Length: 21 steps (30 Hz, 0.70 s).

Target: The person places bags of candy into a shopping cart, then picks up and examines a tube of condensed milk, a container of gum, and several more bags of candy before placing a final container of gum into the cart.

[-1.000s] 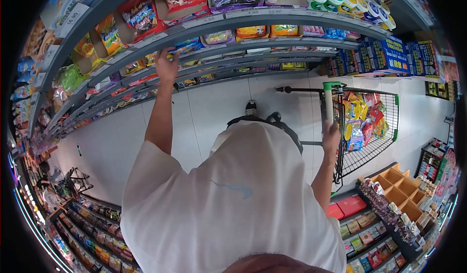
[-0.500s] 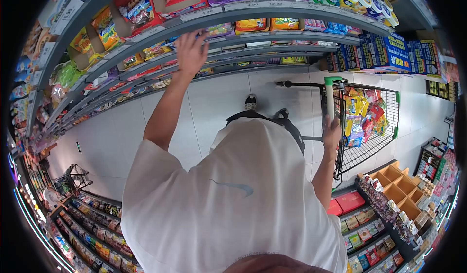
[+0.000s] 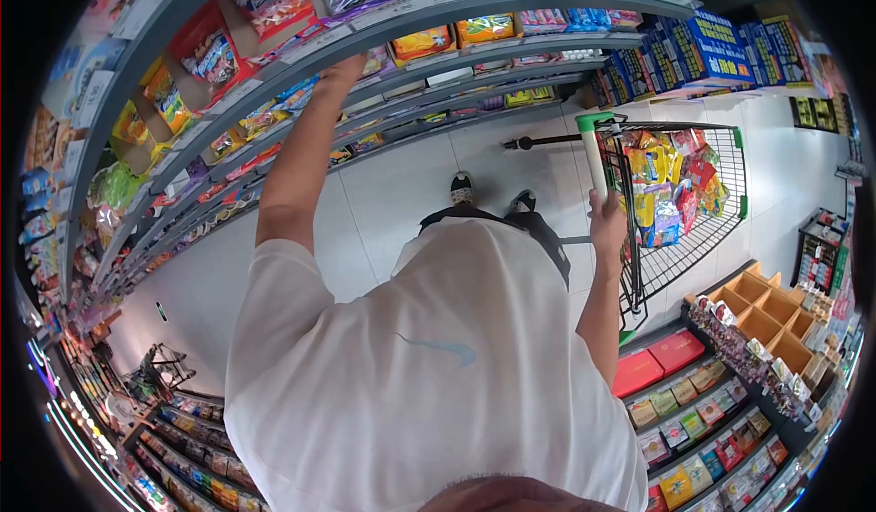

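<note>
My left hand (image 3: 345, 70) reaches in under the front edge of an upper shelf, towards the candy bags on the tier below. Its fingers are hidden by the shelf, so I cannot see whether they touch anything. Nearest to it are an orange candy bag (image 3: 423, 42) and a blue bag (image 3: 299, 94). On my right, my right hand (image 3: 607, 220) is closed round the pale handle (image 3: 593, 161) of a shopping cart (image 3: 680, 270). A heap of colourful snack bags (image 3: 671, 183) lies in the cart's wire basket.
Shelf tiers (image 3: 401, 26) with bagged sweets curve along the front and left. Blue boxes (image 3: 716, 51) are stacked beyond the cart. Behind me on the right stand a wooden divided display (image 3: 757, 316) and red boxes (image 3: 675, 352). Another cart (image 3: 162, 369) stands at the rear left.
My left hand has gone from spread in front of the shelf to in beneath its edge. My right hand stays on the handle. The view has shifted a little.
</note>
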Available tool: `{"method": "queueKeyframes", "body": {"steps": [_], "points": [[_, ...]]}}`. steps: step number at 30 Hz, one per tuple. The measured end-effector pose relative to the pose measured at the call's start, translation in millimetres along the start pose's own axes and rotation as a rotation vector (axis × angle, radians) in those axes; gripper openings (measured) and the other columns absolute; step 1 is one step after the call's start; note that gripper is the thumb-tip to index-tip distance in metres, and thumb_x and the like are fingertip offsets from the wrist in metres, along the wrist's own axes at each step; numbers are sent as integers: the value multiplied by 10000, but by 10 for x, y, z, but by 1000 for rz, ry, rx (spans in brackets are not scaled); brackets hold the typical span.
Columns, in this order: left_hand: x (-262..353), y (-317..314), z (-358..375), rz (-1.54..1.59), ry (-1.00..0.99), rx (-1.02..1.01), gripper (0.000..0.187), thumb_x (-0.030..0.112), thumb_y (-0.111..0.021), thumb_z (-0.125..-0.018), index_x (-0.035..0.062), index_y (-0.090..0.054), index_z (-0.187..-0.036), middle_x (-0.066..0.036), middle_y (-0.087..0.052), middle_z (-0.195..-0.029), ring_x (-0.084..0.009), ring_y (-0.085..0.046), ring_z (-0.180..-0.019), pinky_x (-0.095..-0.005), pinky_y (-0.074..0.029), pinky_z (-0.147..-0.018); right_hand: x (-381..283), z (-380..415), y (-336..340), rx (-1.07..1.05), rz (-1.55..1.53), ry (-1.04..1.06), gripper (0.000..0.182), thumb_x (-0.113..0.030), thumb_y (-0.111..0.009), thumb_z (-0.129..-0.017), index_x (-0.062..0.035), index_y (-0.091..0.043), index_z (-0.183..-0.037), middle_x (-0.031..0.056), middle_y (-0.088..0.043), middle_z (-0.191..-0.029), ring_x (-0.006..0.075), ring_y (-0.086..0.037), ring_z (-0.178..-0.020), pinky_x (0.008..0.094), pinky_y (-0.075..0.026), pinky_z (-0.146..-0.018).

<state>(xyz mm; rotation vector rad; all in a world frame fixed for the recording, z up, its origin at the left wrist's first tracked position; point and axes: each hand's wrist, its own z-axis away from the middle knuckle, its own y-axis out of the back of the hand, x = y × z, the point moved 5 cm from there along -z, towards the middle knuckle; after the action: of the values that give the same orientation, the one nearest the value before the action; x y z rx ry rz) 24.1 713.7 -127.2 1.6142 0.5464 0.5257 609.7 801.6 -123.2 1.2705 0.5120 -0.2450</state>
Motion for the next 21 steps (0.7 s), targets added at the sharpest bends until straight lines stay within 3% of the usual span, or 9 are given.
{"method": "queueKeyframes", "body": {"steps": [4,7,10,13,16,21], "points": [[-105,-78,-70,23,41,-37,450,368,-604,-890,83,-596,-1238,-206,-578,-1270,-407,-547,-1162,-518,-442,-958,17,-2,-11,-17,18,-20,416,-449,-574,-933,-55,-596,-1067,152,-602,-662,393,-604,-661,475,-454,-620],[-19,38,54,-127,-29,15,440,306,-637,-865,78,-594,-1239,-206,-593,-1245,-408,-567,-1128,-512,-452,-938,-1,-18,-11,-39,61,9,508,-460,-546,-946,-4,-569,-1169,134,-649,-655,331,-668,-665,427,-483,-627],[94,259,223,-69,-29,-67,406,267,-655,-855,65,-605,-1204,-216,-596,-1226,-406,-575,-1105,-506,-459,-924,-25,-3,4,-14,59,28,461,-431,-563,-941,-14,-574,-1138,136,-643,-650,348,-659,-657,438,-482,-631],[225,503,403,-26,-108,99,253,136,-627,-833,65,-652,-1075,-220,-654,-1057,-411,-625,-972,-487,-497,-838,-24,7,6,-35,70,39,461,-413,-571,-935,-12,-567,-1162,140,-647,-663,363,-653,-666,451,-483,-645],[223,581,699,145,-143,159,185,137,-656,-815,109,-663,-998,-157,-683,-936,-385,-644,-873,-463,-509,-770,-46,12,25,-98,30,15,378,-364,-604,-926,-82,-545,-1171,196,-664,-797,416,-641,-777,494,-487,-687],[346,962,1188,273,-86,333,101,120,-665,-821,124,-656,-921,-103,-692,-856,-343,-654,-808,-444,-506,-690,-207,100,166,113,-169,191,351,-136,-628,-895,-50,-525,-1219,201,-615,-1051,376,-617,-938,460,-504,-749]]}}
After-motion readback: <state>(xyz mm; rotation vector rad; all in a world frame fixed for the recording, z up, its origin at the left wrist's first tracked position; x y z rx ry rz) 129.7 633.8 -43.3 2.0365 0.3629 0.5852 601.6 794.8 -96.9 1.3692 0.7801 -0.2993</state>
